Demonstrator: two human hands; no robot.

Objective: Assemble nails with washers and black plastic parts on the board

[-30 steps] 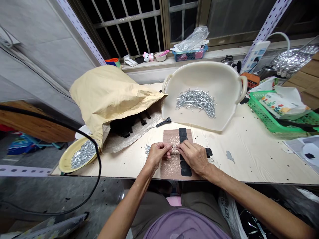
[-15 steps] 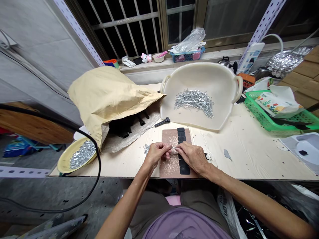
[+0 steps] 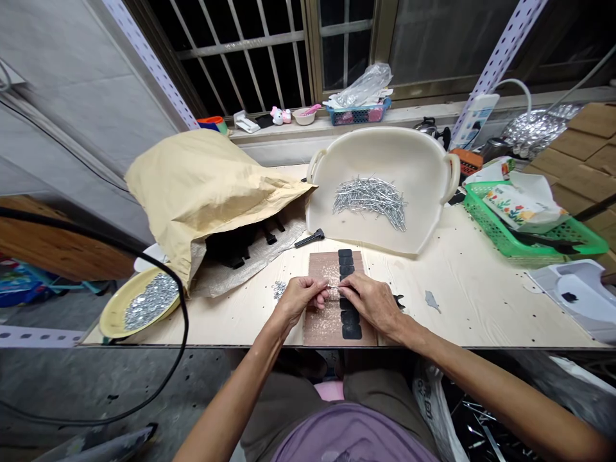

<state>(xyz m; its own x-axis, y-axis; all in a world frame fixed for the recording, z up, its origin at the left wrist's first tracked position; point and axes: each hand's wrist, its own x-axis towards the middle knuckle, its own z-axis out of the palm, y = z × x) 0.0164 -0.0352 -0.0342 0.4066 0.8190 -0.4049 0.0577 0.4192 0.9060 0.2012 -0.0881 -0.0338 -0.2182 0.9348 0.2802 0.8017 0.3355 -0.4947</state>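
My left hand (image 3: 302, 299) is closed in a pinch over a brown board (image 3: 320, 327), at one end of a thin metal pin (image 3: 333, 287). Opposite it, my right hand (image 3: 374, 303) pinches toward the other end of that pin, its fingers over the black pieces. A column of flat black pieces (image 3: 351, 331) runs down the board. Beside my left hand lies a small heap of tiny metal parts (image 3: 279, 290). Further back, a white basin (image 3: 366, 144) holds a pile of metal pins (image 3: 370, 199). What sits under my right palm is hidden.
A paper sack (image 3: 192, 179) with black parts in its mouth lies left, near a yellow bowl (image 3: 110, 321) of small metal parts. A black-handled tool (image 3: 309, 239) lies before the basin. A green basket (image 3: 520, 247) stands right. A black cable (image 3: 187, 321) loops at left.
The whole view has shifted slightly, moving the scene a little left. Both hands keep their pinch around the thin pin over the board.
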